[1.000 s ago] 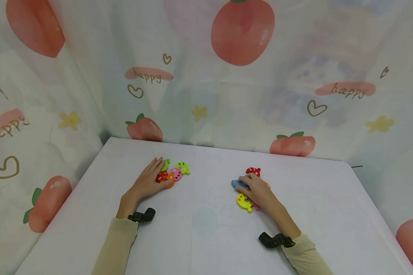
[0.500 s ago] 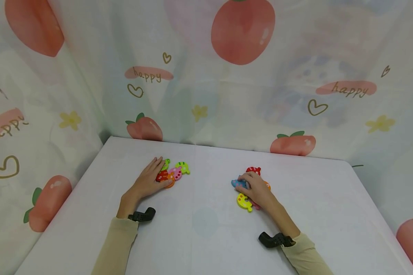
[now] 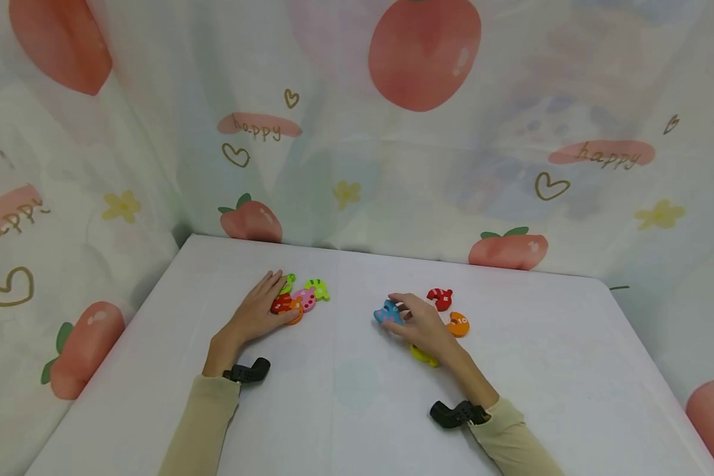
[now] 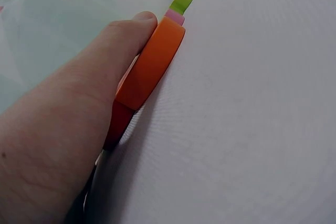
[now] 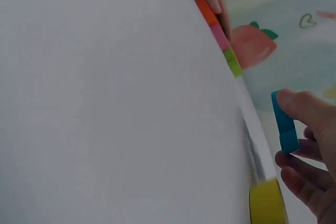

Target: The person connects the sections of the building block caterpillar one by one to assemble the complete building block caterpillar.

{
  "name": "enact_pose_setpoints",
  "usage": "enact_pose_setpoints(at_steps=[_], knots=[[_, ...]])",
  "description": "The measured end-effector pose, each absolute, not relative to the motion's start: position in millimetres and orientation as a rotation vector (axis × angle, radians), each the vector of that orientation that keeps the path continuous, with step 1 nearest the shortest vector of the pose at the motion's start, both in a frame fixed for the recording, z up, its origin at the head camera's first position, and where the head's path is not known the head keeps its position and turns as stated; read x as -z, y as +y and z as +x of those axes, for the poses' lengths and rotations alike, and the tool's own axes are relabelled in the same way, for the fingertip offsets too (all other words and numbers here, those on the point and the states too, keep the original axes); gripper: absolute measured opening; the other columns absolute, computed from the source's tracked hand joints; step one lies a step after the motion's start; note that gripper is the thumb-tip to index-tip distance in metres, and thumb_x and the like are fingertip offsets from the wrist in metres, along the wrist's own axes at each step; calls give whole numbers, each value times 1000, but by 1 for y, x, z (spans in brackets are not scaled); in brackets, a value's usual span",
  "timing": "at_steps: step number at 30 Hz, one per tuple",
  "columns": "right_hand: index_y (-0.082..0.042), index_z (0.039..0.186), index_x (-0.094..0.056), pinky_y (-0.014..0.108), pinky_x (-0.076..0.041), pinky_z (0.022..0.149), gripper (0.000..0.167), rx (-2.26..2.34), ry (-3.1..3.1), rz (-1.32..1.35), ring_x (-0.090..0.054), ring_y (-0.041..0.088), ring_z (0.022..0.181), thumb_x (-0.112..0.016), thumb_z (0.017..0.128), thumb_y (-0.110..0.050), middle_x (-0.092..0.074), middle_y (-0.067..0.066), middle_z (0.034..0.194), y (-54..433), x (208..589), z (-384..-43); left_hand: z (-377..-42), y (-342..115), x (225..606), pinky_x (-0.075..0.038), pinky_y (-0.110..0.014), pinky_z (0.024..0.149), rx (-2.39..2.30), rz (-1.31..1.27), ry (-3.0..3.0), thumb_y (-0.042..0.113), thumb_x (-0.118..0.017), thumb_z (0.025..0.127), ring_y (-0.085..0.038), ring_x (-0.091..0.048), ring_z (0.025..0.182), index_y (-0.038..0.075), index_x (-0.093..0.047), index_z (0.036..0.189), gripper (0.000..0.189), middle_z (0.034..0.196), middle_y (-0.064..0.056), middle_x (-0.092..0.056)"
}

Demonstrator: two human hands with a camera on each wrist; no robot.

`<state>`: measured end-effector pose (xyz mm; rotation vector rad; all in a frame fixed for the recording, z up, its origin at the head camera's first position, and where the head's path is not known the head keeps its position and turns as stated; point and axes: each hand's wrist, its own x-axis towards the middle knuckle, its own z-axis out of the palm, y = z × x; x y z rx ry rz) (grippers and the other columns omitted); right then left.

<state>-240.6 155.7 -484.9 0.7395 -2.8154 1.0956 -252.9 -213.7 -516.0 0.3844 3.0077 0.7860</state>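
Observation:
My right hand [image 3: 425, 324] pinches a blue animal-shaped piece [image 3: 387, 312] with pink spots between thumb and fingers. In the right wrist view this blue piece [image 5: 285, 123] is held up off the table. On the left, my left hand [image 3: 254, 312] lies with straight fingers over a cluster of flat number pieces. Beside and under it show a red piece [image 3: 281, 303], an orange piece [image 3: 298, 317], a pink spotted piece [image 3: 305, 300] and green pieces. The thumb rests along the orange piece [image 4: 155, 64] in the left wrist view.
Around my right hand lie a red striped piece [image 3: 439, 299], an orange piece [image 3: 459, 324] marked 10, and a yellow piece [image 3: 424, 356] partly hidden by the hand. A white cloth covers the table [image 3: 345, 423]; a printed curtain [image 3: 345, 145] hangs behind it.
My right hand has lifted the blue piece out of the right group and moved left with it, uncovering the red and orange pieces. The left hand stays in place.

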Motion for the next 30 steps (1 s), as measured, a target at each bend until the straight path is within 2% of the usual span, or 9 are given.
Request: enact_pose_setpoints(at_steps=[7, 16, 22, 30], knots=[[0, 130, -57, 34, -58, 84, 53, -1183, -2703, 887, -63, 21, 97, -75, 85, -20, -61, 13, 123, 100, 485, -253, -252, -211, 512, -16, -59, 121, -795, 382, 2997, 60, -61, 85, -29, -10, 153, 14, -27, 154, 89, 164, -7, -19], [1, 128, -57, 38, -56, 87, 48, -1306, -2649, 815, -62, 24, 102, -72, 86, -17, -62, 16, 122, 47, 501, -268, -253, -212, 512, -17, -59, 120, -772, 376, 2996, 60, -60, 86, -30, -9, 153, 15, -26, 154, 89, 164, -6, -18], [0, 130, -56, 38, -54, 90, 48, -1311, -2681, 774, -61, 22, 104, -71, 87, -18, -62, 15, 126, 34, 506, -272, -254, -214, 512, -17, -60, 120, -768, 384, 3001, 61, -59, 86, -30, -9, 153, 15, -25, 155, 89, 164, -6, -17], [0, 127, -57, 35, -54, 86, 45, -1307, -2660, 754, -60, 21, 101, -70, 88, -17, -62, 15, 123, 35, 509, -270, -254, -213, 512, -17, -59, 120, -762, 373, 3000, 61, -60, 85, -29, -9, 153, 15, -26, 154, 89, 164, -6, -18]])
